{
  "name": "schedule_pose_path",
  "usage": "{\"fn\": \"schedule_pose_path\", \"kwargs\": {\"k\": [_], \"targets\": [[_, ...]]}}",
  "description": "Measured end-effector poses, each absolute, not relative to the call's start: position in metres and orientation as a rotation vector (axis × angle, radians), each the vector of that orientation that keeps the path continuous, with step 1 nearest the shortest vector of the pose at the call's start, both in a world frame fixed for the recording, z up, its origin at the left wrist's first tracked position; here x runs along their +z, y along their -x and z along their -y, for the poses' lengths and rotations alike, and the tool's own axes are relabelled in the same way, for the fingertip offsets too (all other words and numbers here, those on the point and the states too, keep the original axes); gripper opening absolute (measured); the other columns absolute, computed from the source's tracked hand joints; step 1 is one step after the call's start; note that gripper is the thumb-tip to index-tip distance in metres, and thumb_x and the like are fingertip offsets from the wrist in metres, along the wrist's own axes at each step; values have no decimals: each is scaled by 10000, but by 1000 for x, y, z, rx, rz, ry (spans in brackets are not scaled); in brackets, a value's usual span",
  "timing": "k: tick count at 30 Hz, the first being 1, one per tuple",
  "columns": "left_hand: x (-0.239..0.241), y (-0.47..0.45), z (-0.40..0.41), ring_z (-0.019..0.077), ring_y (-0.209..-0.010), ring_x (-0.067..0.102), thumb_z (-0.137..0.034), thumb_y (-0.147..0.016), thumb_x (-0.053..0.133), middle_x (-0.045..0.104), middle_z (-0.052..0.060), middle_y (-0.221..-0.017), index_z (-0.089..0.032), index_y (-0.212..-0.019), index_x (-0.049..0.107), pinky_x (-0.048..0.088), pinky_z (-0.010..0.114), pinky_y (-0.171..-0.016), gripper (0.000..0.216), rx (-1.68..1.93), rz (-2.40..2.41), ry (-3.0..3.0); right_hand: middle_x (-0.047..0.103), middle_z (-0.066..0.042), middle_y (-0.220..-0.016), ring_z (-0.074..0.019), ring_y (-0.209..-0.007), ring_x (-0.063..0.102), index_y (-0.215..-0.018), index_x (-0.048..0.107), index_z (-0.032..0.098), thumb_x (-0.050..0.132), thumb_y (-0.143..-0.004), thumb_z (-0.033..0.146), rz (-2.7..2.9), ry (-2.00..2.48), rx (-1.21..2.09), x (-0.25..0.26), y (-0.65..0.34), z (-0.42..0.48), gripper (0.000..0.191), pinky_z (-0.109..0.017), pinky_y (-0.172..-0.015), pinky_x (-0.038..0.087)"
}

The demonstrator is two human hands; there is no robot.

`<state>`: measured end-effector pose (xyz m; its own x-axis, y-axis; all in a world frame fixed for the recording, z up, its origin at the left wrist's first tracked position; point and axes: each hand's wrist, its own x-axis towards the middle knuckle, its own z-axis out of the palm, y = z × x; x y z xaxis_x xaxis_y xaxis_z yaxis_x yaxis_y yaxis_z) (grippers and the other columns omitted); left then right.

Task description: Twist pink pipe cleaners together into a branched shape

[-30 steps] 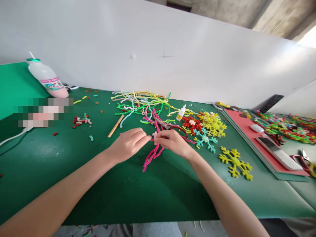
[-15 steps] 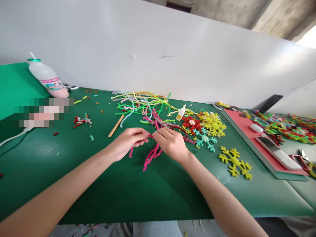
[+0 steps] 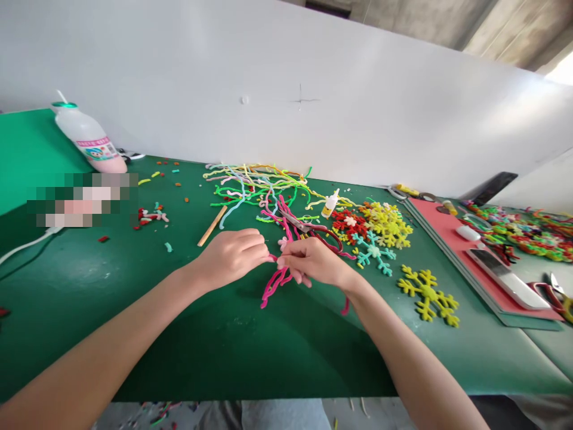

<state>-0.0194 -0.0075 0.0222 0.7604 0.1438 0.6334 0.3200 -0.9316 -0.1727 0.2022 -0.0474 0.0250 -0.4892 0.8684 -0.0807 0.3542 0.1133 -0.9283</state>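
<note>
Both hands are together above the middle of the green table. My left hand point(image 3: 239, 255), back upward, pinches a short stretch of magenta pipe cleaner point(image 3: 273, 258). My right hand point(image 3: 316, 261) grips the same pipe cleaner just beside it, thumb and forefinger together, other fingers curled loosely. A magenta end shows below my right wrist. More magenta pipe cleaners point(image 3: 274, 288) lie under and behind the hands. A small pale pink piece point(image 3: 282, 243) shows just behind my right fingertips. Scissors point(image 3: 308, 227) with dark red handles rest on the pile beyond my right hand.
Behind lie mixed pipe cleaners point(image 3: 255, 179), a wooden stick point(image 3: 212, 226) and a glue bottle point(image 3: 330, 203). Rightward are yellow point(image 3: 428, 294), turquoise point(image 3: 374, 252) and red point(image 3: 349, 222) snowflake shapes, then a red board point(image 3: 441, 239). A drink bottle point(image 3: 92, 140) stands left, near cut scraps point(image 3: 152, 216).
My left hand has turned over, back upward, and my right hand has rolled so thumb and fingers show. The loose magenta end moved from below my left hand to below my right wrist.
</note>
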Motion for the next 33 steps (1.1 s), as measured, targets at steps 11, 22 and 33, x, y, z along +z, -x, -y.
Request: {"fn": "schedule_pose_path", "kwargs": {"k": [11,22,33], "targets": [[28,23,7,114,-605,481,-155,-894,604,513,-21,-624,-164,-667,541,356,256,-554,235,-966,437,2686,503,73,-402,-53,-271,370,-852,646,112,641,-818,408,1433,975,1980,14,-205,37,297,-173,-281,208],[25,33,-15,74,-546,461,-295,-879,645,554,-47,-624,-164,-662,546,339,204,-531,273,-938,1007,3108,551,59,-462,-52,-317,459,-819,653,135,563,-878,356,1805,1284,1471,24,-226,34,246,-159,-324,315],[26,36,-12,136,-617,503,-169,-934,528,535,-10,-613,-185,-667,556,363,270,-562,269,-897,449,2545,464,79,-388,-39,-256,333,-848,649,109,629,-848,357,1365,970,2039,14,-242,24,249,-140,-245,195]]}}
